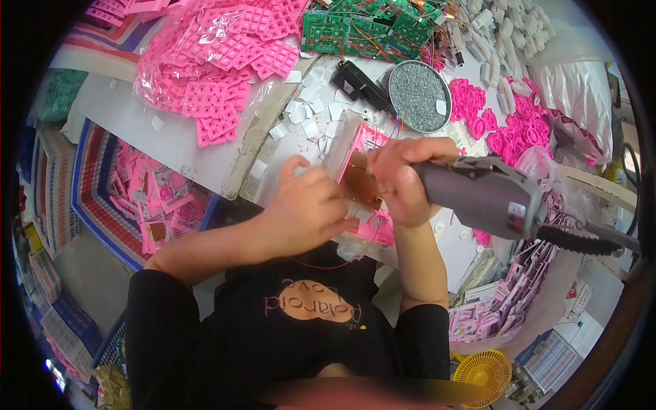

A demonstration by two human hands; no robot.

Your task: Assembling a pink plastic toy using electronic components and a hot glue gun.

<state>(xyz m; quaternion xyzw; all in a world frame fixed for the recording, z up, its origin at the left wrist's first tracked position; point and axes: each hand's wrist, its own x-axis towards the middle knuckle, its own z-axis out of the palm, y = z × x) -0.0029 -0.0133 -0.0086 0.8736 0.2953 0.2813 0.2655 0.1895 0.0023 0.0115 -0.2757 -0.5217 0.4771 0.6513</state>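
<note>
My right hand (413,178) is wrapped round the front end of a dark grey electric screwdriver (478,195), which slants across the pink case; its tip is hidden by my fingers. Below lies an opened pink plastic case (386,232) with a brown circuit board (360,183) inside and a thin red wire looping off its near edge. My left hand (307,205) is at the left side of the case, fingers loosely bent and apart, thumb stretched toward the board. I see nothing in it, though its palm side is hidden.
A round dish of small screws (420,96) stands behind the case, beside a black device (359,85). Pink keypad parts (212,102), green circuit boards (362,34) and pink rings (523,130) lie around. Bins of pink cases flank the table, one left (160,195), one right (492,301).
</note>
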